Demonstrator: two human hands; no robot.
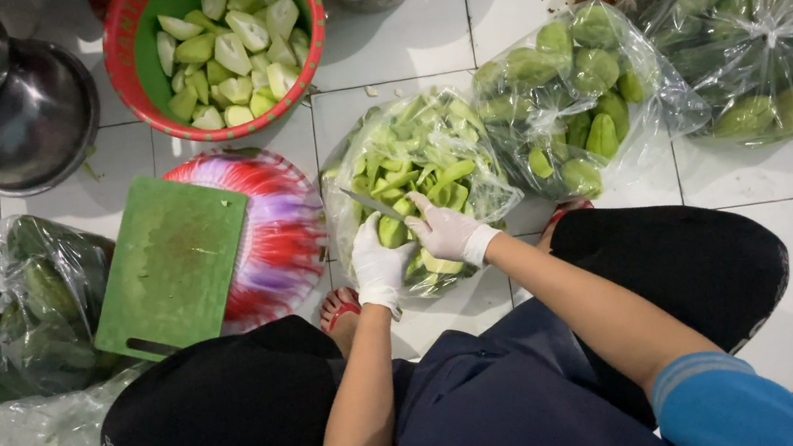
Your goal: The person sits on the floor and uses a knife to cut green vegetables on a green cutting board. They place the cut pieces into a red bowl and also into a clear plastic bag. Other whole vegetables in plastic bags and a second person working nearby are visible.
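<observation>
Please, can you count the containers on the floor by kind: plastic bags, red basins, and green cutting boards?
Clear plastic bags of green produce: 4
Red basin with cut pieces: 1
Green cutting board: 1
Total: 6

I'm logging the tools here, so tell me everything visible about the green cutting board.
The green cutting board is a flat rectangle, plastic by its look, with rounded corners and a slot handle near its lower edge. Its surface is scuffed and paler in the middle. It lies tilted, propped partly over a round red, white and purple woven tray, its left edge against a clear bag of dark green fruit. Neither hand touches it.
</observation>
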